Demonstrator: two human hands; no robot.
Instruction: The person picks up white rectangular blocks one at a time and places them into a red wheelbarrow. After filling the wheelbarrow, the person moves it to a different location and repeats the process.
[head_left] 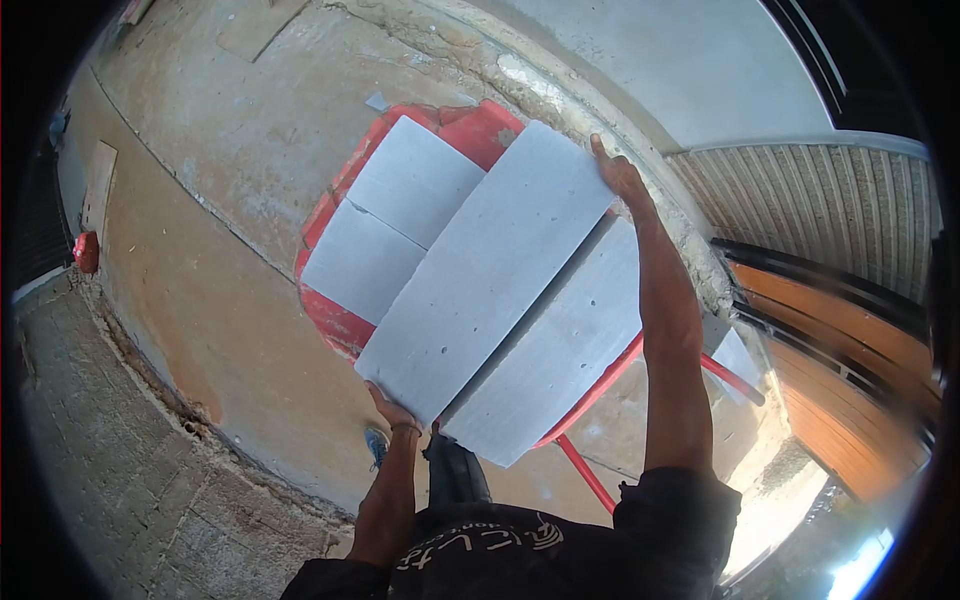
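Observation:
A long light-grey concrete block (pixel 490 270) spans between my two hands above a red wheelbarrow (pixel 340 325). My left hand (pixel 393 408) grips its near left end, thumb on the side face and fingers hidden beneath. At the far right end, my right hand (pixel 620 175) is closed round the block's edge, with part of the fingers out of sight. Beside it on the right lies another long grey block (pixel 560 345), with a dark gap between the two. Two shorter grey blocks (pixel 415 180) sit side by side in the far left of the wheelbarrow.
Red wheelbarrow handles (pixel 733 378) reach toward the right and near side. A rough wall base (pixel 545 85) runs along the far right, and orange-brown wooden panels (pixel 850 370) stand at the right. A red object (pixel 86 252) rests on the ground at far left.

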